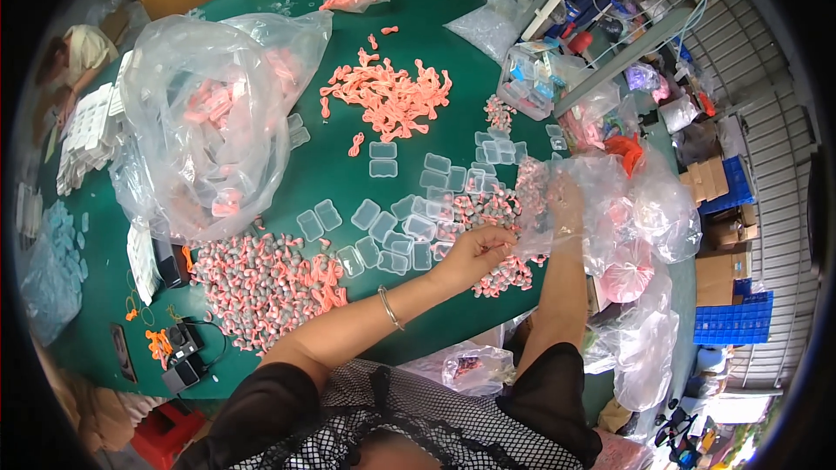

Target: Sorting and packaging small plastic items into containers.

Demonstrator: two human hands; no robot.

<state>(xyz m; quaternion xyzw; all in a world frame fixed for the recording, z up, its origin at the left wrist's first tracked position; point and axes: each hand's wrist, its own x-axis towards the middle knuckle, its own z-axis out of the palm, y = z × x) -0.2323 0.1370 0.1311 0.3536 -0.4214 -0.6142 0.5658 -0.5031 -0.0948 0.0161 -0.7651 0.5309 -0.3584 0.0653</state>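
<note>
My left hand is closed, its thumb and fingers pinching the edge of a clear plastic bag. My right hand is seen through the bag's film, so its fingers are blurred and I cannot tell how they are bent. Small pink-and-grey pieces show in the bag beside my right hand. Under and around the bag spreads a pile of similar pieces. Several small clear plastic boxes lie left of my left hand, some with their lids folded open.
The green table carries a heap of coral twisted pieces, a pink-and-grey pile and a large clear bag. A metal frame post and stuffed bags stand right. Other people sit at the far and left edges.
</note>
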